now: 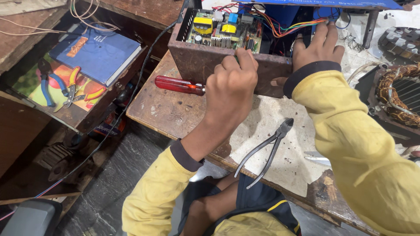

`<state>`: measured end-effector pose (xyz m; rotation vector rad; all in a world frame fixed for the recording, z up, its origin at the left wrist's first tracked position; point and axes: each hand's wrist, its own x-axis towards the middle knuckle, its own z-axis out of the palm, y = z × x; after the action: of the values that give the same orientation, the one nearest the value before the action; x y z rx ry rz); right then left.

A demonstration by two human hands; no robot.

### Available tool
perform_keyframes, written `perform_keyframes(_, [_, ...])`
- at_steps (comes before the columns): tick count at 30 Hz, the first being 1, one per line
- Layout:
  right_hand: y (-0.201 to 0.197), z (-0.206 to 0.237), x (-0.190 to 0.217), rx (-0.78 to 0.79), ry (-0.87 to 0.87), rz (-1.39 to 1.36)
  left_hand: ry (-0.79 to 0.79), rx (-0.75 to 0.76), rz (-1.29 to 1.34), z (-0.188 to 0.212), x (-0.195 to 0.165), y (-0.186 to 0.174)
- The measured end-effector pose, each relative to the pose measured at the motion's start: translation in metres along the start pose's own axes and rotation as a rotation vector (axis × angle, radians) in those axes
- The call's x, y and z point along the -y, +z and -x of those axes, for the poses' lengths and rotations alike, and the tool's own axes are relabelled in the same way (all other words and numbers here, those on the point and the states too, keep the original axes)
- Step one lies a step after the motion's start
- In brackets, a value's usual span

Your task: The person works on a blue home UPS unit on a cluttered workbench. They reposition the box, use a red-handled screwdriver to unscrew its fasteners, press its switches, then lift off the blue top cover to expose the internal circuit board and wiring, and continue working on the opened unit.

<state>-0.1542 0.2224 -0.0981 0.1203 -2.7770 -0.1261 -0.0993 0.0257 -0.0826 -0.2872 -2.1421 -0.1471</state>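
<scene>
My left hand point(232, 83) is closed around a red-handled screwdriver point(177, 84), whose handle sticks out to the left. The hand presses against the front wall of a rusty metal case point(192, 61). Its tip is hidden behind my fingers. The open case holds a green circuit board point(223, 32) with yellow and blue parts and bundles of coloured wires point(284, 26). My right hand point(317, 48) rests on the case's right front rim, fingers spread and reaching inside near the wires, thumb on the outer wall.
Bare steel pliers point(267, 150) lie on the worn wooden table point(166, 109) near its front edge. A copper-wound motor stator point(400, 94) sits at the right. On the left, an open drawer holds a blue book point(98, 52) and coloured-handled pliers point(70, 89). A black cable point(131, 100) hangs down.
</scene>
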Motion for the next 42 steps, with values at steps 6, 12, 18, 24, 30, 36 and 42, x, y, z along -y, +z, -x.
perform_keyframes(6, [0.007,-0.003,-0.006,-0.034,-0.074,0.033,0.039,-0.085,-0.179,0.005,-0.007,-0.013])
perform_keyframes(12, [0.006,-0.002,-0.009,-0.083,-0.197,-0.070,-0.007,-0.139,-0.140,0.028,-0.011,-0.025])
perform_keyframes(18, [0.011,-0.004,-0.019,-0.172,-0.295,-0.096,0.020,0.041,-0.153,0.016,-0.017,-0.036])
perform_keyframes(24, [0.011,0.002,-0.019,-0.227,-0.300,-0.330,-0.031,0.207,0.008,-0.008,-0.013,-0.038])
perform_keyframes(30, [0.003,-0.011,-0.023,-0.130,-0.407,-0.287,-0.040,0.197,-0.018,-0.013,-0.007,-0.023])
perform_keyframes(36, [-0.002,-0.022,-0.014,-0.069,-0.416,-0.095,0.126,0.206,-0.236,-0.021,-0.007,-0.018])
perform_keyframes(42, [-0.002,-0.037,-0.002,0.041,-0.364,-0.042,0.351,0.237,-0.261,-0.023,0.006,-0.029])
